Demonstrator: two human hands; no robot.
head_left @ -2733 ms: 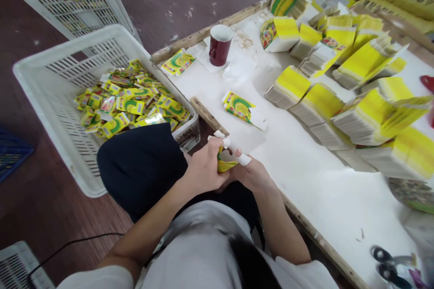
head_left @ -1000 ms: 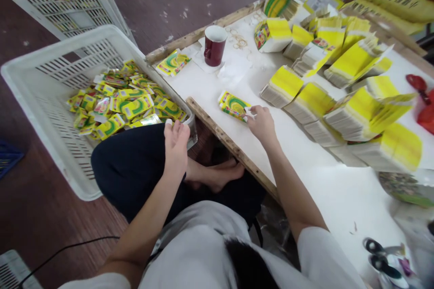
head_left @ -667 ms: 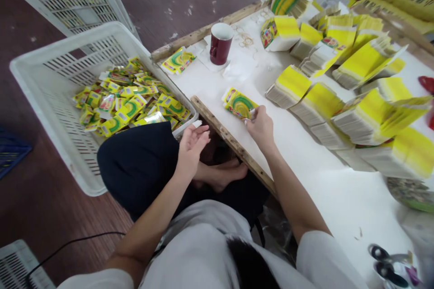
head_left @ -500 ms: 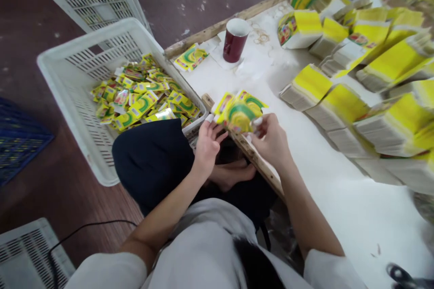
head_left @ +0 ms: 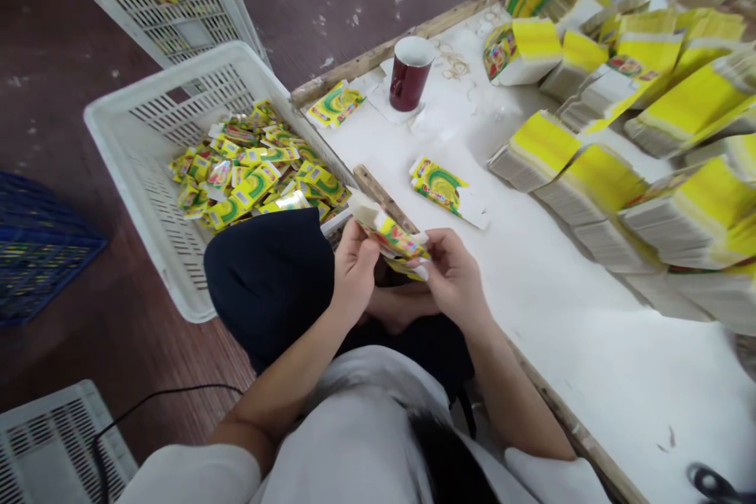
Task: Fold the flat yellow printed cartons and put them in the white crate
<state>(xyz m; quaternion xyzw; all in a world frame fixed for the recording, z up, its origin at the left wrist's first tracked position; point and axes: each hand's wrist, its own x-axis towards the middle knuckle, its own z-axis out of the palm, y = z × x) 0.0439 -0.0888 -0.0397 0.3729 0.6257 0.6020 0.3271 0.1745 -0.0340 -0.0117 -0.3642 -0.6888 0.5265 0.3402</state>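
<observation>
Between my two hands, just off the wooden table edge, is a yellow printed carton [head_left: 390, 236] with a white flap standing up at its left end. My left hand [head_left: 355, 264] pinches the left end with thumb and fingers. The right end is gripped by my right hand [head_left: 453, 272], whose fingertips partly cover it. Another yellow-green carton [head_left: 440, 187] lies flat on the white table, its white flap pointing right. A white basket [head_left: 142, 252] at the left holds many small yellow cartons [head_left: 253, 183].
A maroon mug [head_left: 409, 79] stands near the table's far edge, beside a flat yellow packet [head_left: 335, 104]. Stacks of yellow cartons [head_left: 543, 143] fill the table's right side. Another white crate [head_left: 177, 8] is behind the basket, and a blue crate [head_left: 41, 252] sits far left.
My left hand has closed on a carton that is now lower, between both hands. One carton now lies on the table where my right hand was near. The view has shifted slightly.
</observation>
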